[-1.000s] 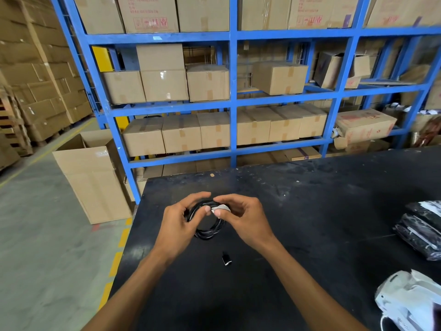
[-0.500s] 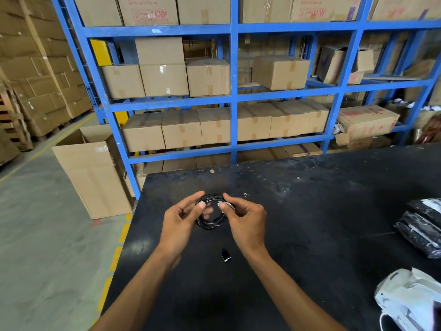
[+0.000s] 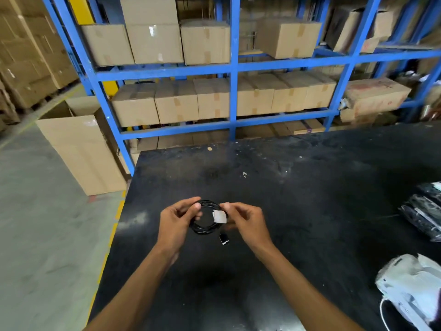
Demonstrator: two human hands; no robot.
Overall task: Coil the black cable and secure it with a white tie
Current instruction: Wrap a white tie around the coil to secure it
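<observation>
The black cable [image 3: 205,229] is wound into a small round coil, held just above the black table [image 3: 310,187]. My left hand [image 3: 175,223] pinches the coil's left side between thumb and fingers. My right hand [image 3: 248,223] grips the right side, where a white tie [image 3: 219,216] is wrapped around the strands. A black connector end [image 3: 224,239] hangs below the coil, between my wrists.
Black plastic-wrapped packs [image 3: 424,211] lie at the table's right edge, with a white bag [image 3: 412,285] nearer me. Blue shelving [image 3: 233,65] full of cardboard boxes stands behind the table. An open carton [image 3: 78,146] sits on the floor to the left.
The white tie now shows as a flat band around the coil's right side. My hands have spread slightly apart, and the connector hangs closer under the coil.
</observation>
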